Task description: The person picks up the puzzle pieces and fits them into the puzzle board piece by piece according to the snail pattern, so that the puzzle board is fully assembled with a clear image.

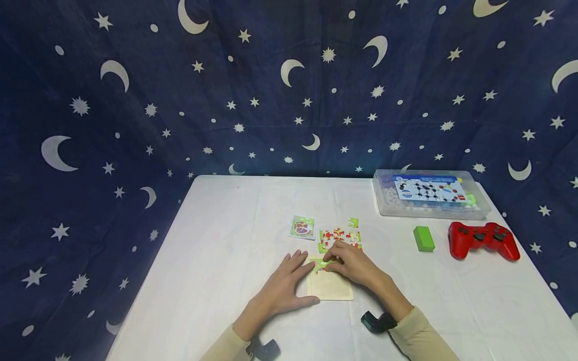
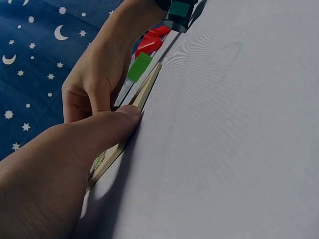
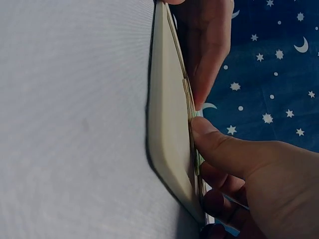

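A square wooden puzzle tray (image 1: pixel 330 288) lies on the table, with green puzzle pieces (image 1: pixel 319 264) along its far edge. My left hand (image 1: pixel 285 285) spreads around the tray's left side. Its thumb touches the near edge, while its fingertips reach the pieces at the far left corner. With thumb and index finger, my right hand (image 1: pixel 352 263) pinches a puzzle piece (image 3: pixel 197 162) at the tray's far side; the fingers partly hide it. Just beyond the tray lie loose red, white and green puzzle pieces (image 1: pixel 338 234), partly covered by the right hand.
A small picture card (image 1: pixel 302 227) lies left of the loose pieces. To the right are a green block (image 1: pixel 423 238), a red game controller (image 1: pixel 484 240) and a clear plastic case (image 1: pixel 429 193). A starry blue cloth (image 1: pixel 271 75) hangs behind the white table (image 1: pixel 226 225).
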`<state>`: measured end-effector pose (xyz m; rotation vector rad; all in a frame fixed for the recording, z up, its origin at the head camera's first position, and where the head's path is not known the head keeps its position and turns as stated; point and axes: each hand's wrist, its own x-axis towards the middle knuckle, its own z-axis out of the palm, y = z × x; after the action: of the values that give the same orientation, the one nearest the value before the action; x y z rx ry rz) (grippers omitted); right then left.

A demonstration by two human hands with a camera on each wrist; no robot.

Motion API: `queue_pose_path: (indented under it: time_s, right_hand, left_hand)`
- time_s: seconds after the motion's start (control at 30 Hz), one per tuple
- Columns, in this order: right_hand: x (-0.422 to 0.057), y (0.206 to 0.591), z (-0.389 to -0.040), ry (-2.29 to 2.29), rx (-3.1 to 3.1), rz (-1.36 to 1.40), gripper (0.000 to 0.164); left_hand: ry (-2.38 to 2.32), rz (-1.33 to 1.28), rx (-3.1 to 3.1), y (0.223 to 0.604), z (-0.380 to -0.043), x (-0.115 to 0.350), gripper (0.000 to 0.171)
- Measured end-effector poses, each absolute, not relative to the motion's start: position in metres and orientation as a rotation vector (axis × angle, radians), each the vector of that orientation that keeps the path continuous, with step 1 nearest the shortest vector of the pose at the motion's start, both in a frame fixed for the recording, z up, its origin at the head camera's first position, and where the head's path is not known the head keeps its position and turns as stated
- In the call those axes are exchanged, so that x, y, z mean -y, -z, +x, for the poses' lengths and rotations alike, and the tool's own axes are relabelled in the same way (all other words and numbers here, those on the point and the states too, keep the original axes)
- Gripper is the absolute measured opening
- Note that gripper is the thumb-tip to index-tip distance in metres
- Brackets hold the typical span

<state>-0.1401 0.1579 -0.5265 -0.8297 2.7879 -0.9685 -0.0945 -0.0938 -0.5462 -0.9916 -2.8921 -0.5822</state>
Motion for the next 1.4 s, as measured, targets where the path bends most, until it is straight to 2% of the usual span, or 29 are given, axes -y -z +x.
queue_pose_path:
  time_s: [0.5, 1.03, 1.4]
  right_hand:
    - [-0.16, 0.521, -0.141, 1.09, -2.892, -0.823, 0.015]
    - [-0.174, 0.513, -0.157, 1.2, -2.991, -0.716, 0.03]
    - [-0.187, 0.511, -0.173, 1.118, -3.067, -0.607, 0.033]
  left_hand:
    - [0.566, -0.989, 2.889, 0.547, -0.093, 0.094, 0.084]
    - [0.557, -0.997, 2.87, 0.549, -0.093, 0.094, 0.084]
    - [0.584, -0.995, 2.879, 0.548, -0.092, 0.094, 0.084]
